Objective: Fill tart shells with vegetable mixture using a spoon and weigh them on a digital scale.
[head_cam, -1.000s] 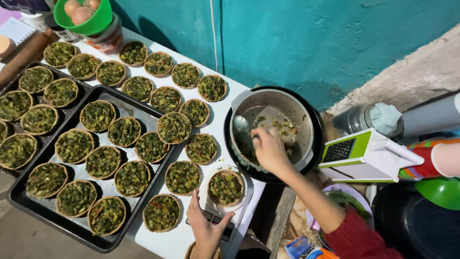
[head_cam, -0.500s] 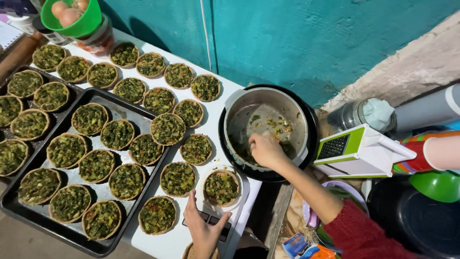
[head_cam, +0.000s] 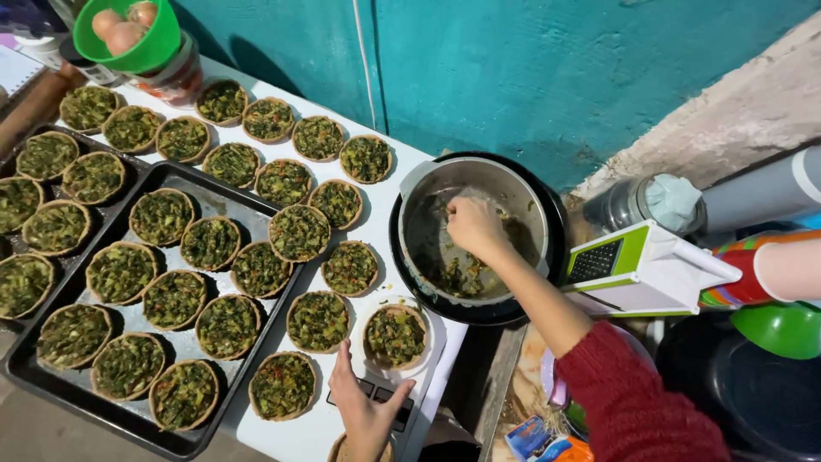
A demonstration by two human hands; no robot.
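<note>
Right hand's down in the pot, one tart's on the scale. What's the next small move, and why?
Probably lift the right hand out of the metal pot with a bit of green filling and bring it to the tart on the scale, which the left hand steadies. That tart sits apart from the filled ones.

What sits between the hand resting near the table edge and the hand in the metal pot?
In the head view, one filled tart shell on a white kitchen scale lies between the left hand and the right hand inside the metal pot.

One head-worn camera looks steeply down from above onto the white table [head_cam: 338,432] and metal pot [head_cam: 475,227], fairly near, the teal wall [head_cam: 513,68] ahead.
</note>
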